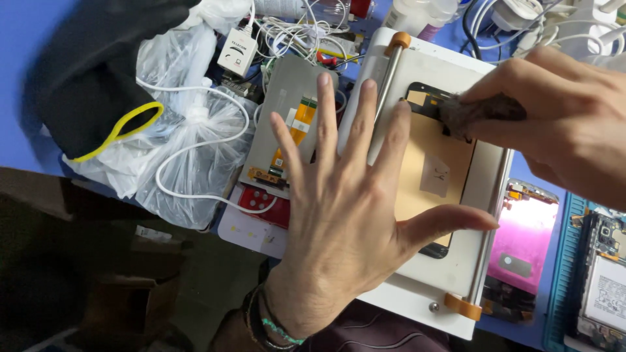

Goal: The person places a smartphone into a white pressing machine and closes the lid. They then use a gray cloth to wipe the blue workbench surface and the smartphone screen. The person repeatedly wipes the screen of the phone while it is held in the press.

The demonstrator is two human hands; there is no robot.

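1. The left hand (339, 215) lies flat and fully open, fingers spread, palm down on the phone screen panel (427, 176), holding nothing.
2. The screen panel rests face down on the white heating plate (456, 78). Its long axis runs from the far edge of the plate toward the person, tilted slightly to the right at the near end.
3. The right hand (561, 124) is closed in a pinch on a dark wad of cloth (479, 111), pressing it on the panel's far end.
4. Two metal rods with orange ends (398, 42) run along the plate's long sides.
5. On the blue tabletop (19, 39), a second panel with an orange flex cable (290, 124) lies left of the plate, and a pink-backed phone (521, 228) lies right.
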